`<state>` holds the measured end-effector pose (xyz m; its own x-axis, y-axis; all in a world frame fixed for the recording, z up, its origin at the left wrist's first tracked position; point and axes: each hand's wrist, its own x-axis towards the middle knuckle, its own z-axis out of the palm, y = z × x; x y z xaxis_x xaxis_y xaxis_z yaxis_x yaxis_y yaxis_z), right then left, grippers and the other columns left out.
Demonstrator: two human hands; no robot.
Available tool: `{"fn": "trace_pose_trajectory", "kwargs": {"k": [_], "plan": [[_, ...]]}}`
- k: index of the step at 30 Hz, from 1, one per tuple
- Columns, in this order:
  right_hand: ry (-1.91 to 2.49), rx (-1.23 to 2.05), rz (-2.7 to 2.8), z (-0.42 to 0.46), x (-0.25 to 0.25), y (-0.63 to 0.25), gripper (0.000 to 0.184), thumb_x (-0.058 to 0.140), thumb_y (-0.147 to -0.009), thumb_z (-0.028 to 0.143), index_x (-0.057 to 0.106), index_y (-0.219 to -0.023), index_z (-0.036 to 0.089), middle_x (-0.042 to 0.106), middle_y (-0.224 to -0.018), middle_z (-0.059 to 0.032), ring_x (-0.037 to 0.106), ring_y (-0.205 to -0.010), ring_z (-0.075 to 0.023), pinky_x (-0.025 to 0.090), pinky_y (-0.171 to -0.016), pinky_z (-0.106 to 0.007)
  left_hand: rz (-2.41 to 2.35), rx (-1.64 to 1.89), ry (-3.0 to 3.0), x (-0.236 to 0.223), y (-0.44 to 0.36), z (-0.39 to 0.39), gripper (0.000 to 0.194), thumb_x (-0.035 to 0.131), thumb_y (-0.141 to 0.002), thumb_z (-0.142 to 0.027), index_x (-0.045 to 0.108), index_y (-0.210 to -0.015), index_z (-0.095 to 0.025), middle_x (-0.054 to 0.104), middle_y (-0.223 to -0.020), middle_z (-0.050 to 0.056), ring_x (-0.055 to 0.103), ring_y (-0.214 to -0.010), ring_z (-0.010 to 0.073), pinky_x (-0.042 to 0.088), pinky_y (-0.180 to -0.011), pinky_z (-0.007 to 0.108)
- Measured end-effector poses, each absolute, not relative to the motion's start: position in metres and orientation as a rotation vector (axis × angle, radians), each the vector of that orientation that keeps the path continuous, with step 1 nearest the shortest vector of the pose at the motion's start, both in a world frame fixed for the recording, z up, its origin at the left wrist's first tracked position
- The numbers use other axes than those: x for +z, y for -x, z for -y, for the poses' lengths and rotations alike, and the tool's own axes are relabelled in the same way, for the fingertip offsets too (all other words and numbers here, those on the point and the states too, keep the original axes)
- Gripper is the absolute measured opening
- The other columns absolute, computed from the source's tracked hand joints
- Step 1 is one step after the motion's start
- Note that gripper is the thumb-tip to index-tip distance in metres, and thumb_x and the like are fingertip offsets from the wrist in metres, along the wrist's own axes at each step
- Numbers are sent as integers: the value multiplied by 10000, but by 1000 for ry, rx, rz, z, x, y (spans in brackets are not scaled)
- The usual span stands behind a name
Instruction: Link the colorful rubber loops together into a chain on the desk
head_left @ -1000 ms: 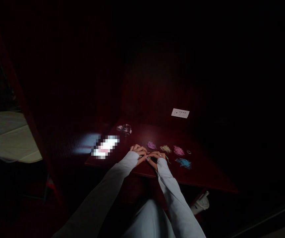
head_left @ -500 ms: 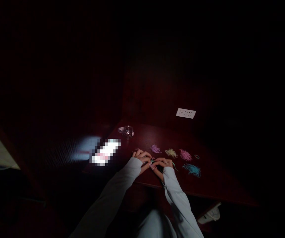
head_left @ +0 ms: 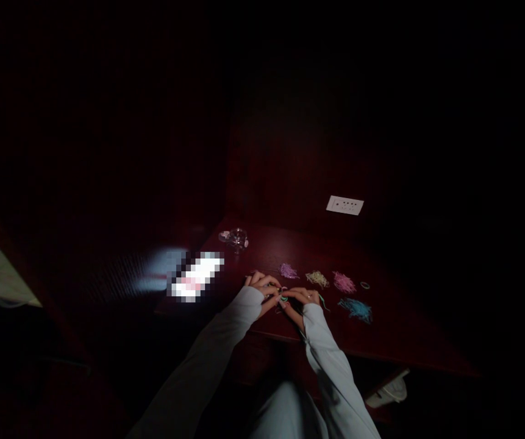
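My left hand (head_left: 263, 289) and my right hand (head_left: 301, 299) meet low over the dark red table, fingertips almost touching. Between the pinched fingers of both shows a small green band (head_left: 283, 298); its fine detail is too small to make out. A green strand (head_left: 323, 300) sticks out beyond the outer side of my right hand. Just past the hands lie piles of thin bands: purple (head_left: 288, 271), pale yellow (head_left: 317, 278), pink (head_left: 344, 281) and blue (head_left: 357, 310). One single pale ring (head_left: 365, 285) rests right of the pink pile.
A brightly lit pixelated rectangle (head_left: 198, 276) lies on the left of the table (head_left: 408, 341). Behind it stands a small clear container (head_left: 238, 238). A white socket plate (head_left: 345, 205) is on the back wall. Under the table at right is a whitish bin (head_left: 389, 392).
Both hands stay together with small finger movements. The right fingers are straighter, and the green band between the fingertips shows more as a curve. The view has shifted slightly.
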<state>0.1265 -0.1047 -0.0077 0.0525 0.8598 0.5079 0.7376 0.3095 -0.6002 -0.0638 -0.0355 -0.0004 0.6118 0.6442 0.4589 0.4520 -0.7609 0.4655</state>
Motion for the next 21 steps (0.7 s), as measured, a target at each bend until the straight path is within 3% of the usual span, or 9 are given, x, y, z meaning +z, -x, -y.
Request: {"fn": "trace_pose_trajectory", "kwargs": {"k": [8,21], "plan": [[1428,103,1713,105,-8,-126,220,674,-894,392,814,-793,256,757,-971,-80,611,-969,-264,496,-890,-426,-926,888,-2525,4,64,38,162,619,-975,-289,767,-908,-277,725,-1216,-21,491,-1160,238,394,-994,443],[1420,122,1704,106,-6,-126,292,639,-922,474,821,-839,262,770,-931,-74,609,-945,-265,499,-862,-418,-919,905,-2517,3,64,39,138,650,-953,-286,763,-880,-256,733,-1217,-17,507,-1160,238,389,-985,440]]}}
